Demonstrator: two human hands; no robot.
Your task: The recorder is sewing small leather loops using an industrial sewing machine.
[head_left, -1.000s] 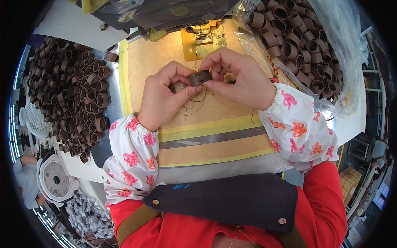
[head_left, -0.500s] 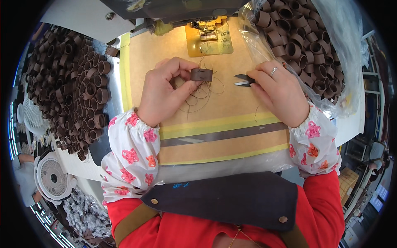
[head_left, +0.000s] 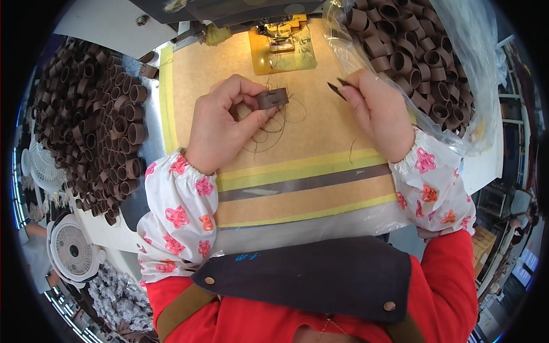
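Brown-papered tabletop (head_left: 320,134) below. I log the right hand (head_left: 380,111), closed on slim black-bladed snips (head_left: 336,91), as drawn away from the small brown flat-banded ring (head_left: 272,98); only the left hand (head_left: 226,120) now supports it, pinching its left edge, fine dark threads (head_left: 280,126) trailing.

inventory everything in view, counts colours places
small brown ring: one, brown, centre
dark pointed snips: one, dark, centre-right
loose threads: several, dark, near ring
brown ring heaps: two, brown, both sides
clear plastic bag: one, transparent, right
gold rectangular plate: one, gold, top
round fans: at least two, white, left
tan board: one, tan, centre
navy apron: one, navy, bottom
flowered sleeves: two, white, lower half
left hand: one, bare, holding ring
right hand: one, bare, holding snips
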